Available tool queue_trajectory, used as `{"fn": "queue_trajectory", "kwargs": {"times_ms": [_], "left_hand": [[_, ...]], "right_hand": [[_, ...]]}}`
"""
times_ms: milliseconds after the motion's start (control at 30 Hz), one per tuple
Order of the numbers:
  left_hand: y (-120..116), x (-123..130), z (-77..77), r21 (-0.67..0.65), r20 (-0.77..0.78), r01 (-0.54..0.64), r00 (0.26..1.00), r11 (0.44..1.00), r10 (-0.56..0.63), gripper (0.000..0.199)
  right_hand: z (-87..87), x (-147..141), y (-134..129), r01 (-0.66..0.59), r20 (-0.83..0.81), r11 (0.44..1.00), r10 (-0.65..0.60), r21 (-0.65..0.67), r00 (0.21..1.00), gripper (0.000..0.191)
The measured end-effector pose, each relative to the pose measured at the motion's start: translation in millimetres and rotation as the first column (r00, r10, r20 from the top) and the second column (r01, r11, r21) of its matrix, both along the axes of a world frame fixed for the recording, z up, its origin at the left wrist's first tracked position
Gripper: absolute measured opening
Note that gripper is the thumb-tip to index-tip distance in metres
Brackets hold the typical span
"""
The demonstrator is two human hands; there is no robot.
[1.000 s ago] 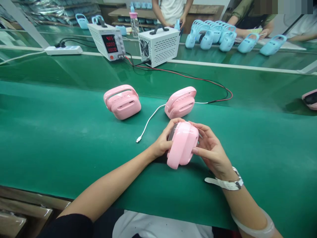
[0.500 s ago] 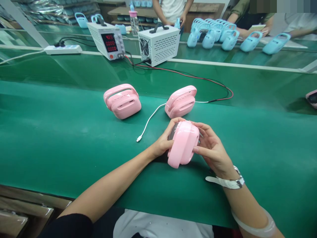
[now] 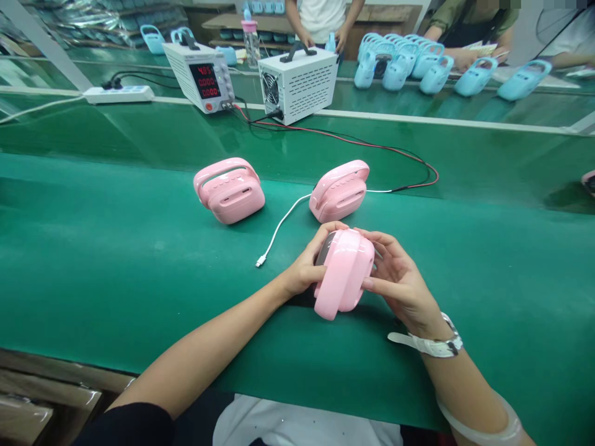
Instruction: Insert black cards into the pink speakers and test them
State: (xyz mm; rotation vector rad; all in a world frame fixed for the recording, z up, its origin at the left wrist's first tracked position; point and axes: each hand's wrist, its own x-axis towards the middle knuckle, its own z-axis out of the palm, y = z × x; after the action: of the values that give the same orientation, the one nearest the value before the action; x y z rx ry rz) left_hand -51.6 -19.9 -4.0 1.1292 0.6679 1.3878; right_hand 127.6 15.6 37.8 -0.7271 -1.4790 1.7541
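Between my two hands a pink handled device (image 3: pixel 346 269) is held over the green table, its dark face turned left. My left hand (image 3: pixel 309 263) grips its left side, fingers over the top and thumb on the front. On its right side, the thumb and fingers of my right hand (image 3: pixel 397 275) hold the edge. Just behind stands a second pink device (image 3: pixel 341 195), and a third pink device (image 3: pixel 237 198) stands further left. A white cable (image 3: pixel 281 226) ends in a plug on the table, left of my hands.
Behind are a power supply with a red display (image 3: pixel 199 77), a second grey unit (image 3: pixel 300 83) and a power strip (image 3: pixel 118 93). A red and black lead (image 3: pixel 372 144) curves right. Light-blue devices (image 3: pixel 434 75) line the back bench, where people work.
The held pink device has tipped or lowered very slightly, with both hands still on it. At the back, the people's hands have shifted a little.
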Motion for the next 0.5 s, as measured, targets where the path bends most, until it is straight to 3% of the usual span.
{"fn": "queue_trajectory", "kwargs": {"times_ms": [267, 367, 433, 500], "left_hand": [[-6, 0, 2.9, 0.037, -0.001, -0.079, 0.997, 0.996, 0.079, 0.067], [-11, 3, 1.3, -0.102, 0.035, -0.039, 0.998, 0.994, 0.043, 0.062], [-7, 7, -4.5, -0.142, 0.138, 0.013, 0.990, 0.990, 0.007, 0.058], [2, 8, -10.4, -0.153, 0.216, 0.011, 0.976, 0.988, 0.023, 0.059]], "right_hand": [[-8.8, -5, -2, 0.002, -0.036, 1.000, -0.002, 0.017, 0.999, 0.064], [-34.5, -9, 4, -0.020, -0.088, 1.000, 0.020, -0.001, 0.996, 0.072], [-53.7, -12, 18, -0.041, -0.095, 0.998, 0.037, -0.039, 0.995, 0.083], [-65.0, -12, 31, -0.023, -0.084, 0.998, 0.018, -0.062, 0.996, 0.080]]}}
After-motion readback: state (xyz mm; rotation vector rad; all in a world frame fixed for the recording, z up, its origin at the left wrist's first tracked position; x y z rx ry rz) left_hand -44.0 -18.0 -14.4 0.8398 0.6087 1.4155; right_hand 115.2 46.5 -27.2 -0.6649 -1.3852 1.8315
